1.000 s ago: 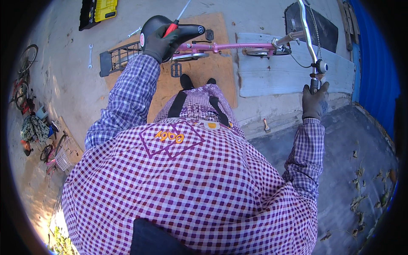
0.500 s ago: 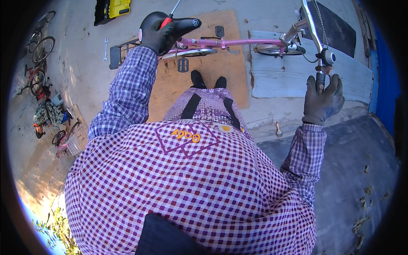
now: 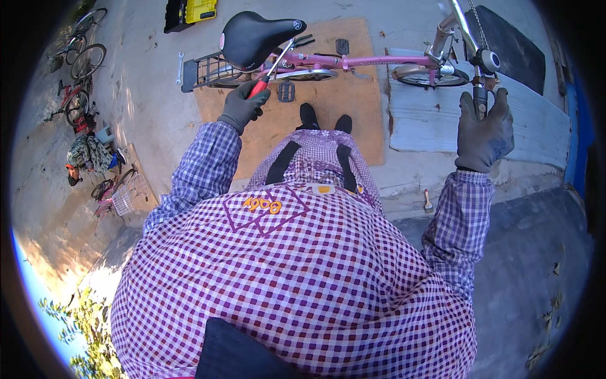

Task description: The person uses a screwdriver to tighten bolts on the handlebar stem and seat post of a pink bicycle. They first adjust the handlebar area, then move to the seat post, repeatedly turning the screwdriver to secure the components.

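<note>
A pink bicycle (image 3: 379, 61) stands before me, with its black saddle (image 3: 259, 39) at the left and its chrome handlebar (image 3: 464, 28) at the right. In my gloved left hand (image 3: 240, 107) is a red-handled screwdriver (image 3: 259, 87); its shaft points up past the front underside of the saddle. Whether the tip touches anything, I cannot tell. My gloved right hand (image 3: 485, 138) is around the end of the dark handlebar grip (image 3: 480, 101), thumb on one side and fingers on the other. Just beyond that grip sits a round bell (image 3: 490, 61).
Beneath the bicycle lie a brown board (image 3: 360, 126) and a pale blue panel (image 3: 435, 129). A wrench (image 3: 180, 67) is beside the rear rack (image 3: 205, 71). A black-and-yellow toolbox (image 3: 201, 9) lies farther off, a paintbrush (image 3: 428, 203) nearer. Several other bicycles (image 3: 88, 60) are at the left.
My left hand has come off the saddle, moving down and toward me with the screwdriver. My right hand stays at the handlebar grip. The whole view has shifted slightly.
</note>
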`<action>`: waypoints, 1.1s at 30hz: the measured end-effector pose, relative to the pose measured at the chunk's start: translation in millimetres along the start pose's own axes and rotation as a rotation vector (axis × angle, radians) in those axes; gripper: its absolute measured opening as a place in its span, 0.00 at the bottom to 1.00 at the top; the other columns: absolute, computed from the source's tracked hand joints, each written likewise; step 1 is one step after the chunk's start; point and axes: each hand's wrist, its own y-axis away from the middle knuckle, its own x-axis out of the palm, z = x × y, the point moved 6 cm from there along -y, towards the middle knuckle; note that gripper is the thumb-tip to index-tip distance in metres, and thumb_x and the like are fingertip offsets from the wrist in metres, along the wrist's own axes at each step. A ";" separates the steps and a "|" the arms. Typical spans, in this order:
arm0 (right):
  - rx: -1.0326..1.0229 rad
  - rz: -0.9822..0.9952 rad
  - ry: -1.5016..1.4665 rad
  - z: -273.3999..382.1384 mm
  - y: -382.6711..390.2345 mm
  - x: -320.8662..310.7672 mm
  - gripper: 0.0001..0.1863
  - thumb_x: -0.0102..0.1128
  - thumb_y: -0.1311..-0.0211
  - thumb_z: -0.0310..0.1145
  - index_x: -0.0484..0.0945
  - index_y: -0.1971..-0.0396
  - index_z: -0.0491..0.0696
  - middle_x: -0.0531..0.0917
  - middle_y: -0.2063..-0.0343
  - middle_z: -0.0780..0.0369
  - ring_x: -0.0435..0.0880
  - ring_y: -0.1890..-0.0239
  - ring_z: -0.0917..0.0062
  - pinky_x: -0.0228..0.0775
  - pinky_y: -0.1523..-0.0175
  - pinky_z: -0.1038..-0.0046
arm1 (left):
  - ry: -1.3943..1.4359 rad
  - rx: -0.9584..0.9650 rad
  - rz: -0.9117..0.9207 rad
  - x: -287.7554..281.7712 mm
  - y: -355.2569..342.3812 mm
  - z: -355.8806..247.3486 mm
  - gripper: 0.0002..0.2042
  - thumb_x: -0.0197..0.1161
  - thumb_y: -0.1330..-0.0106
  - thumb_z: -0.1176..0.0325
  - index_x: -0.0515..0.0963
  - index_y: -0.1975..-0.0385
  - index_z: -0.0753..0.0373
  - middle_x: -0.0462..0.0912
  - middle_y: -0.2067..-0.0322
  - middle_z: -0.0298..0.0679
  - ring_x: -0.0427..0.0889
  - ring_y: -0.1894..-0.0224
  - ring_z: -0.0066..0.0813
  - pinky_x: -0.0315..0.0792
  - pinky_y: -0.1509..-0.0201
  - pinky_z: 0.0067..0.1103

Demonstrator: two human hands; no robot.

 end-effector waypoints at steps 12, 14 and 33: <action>-0.040 -0.063 0.130 -47.2 -36.4 39.5 0.40 0.74 0.43 0.58 0.69 0.35 0.58 0.76 0.37 0.58 0.74 0.33 0.62 0.48 0.26 0.45 | -0.221 -0.262 0.097 22.8 26.3 81.3 0.25 0.74 0.36 0.53 0.83 0.44 0.60 0.82 0.73 0.34 0.75 0.79 0.20 0.71 0.76 0.21; 0.008 -0.006 0.199 -64.0 -43.5 45.1 0.39 0.72 0.42 0.59 0.69 0.34 0.59 0.76 0.36 0.57 0.73 0.32 0.62 0.47 0.25 0.45 | -0.225 -0.263 0.116 24.7 23.4 78.3 0.25 0.73 0.36 0.52 0.83 0.43 0.60 0.83 0.73 0.35 0.78 0.77 0.21 0.74 0.75 0.22; 0.310 0.399 0.325 -241.3 -127.3 125.6 0.47 0.65 0.38 0.63 0.60 0.24 0.60 0.62 0.25 0.50 0.52 0.20 0.52 0.54 0.22 0.49 | -0.343 -0.504 0.102 29.4 27.0 69.2 0.25 0.70 0.34 0.52 0.81 0.42 0.58 0.83 0.73 0.36 0.78 0.82 0.25 0.71 0.80 0.25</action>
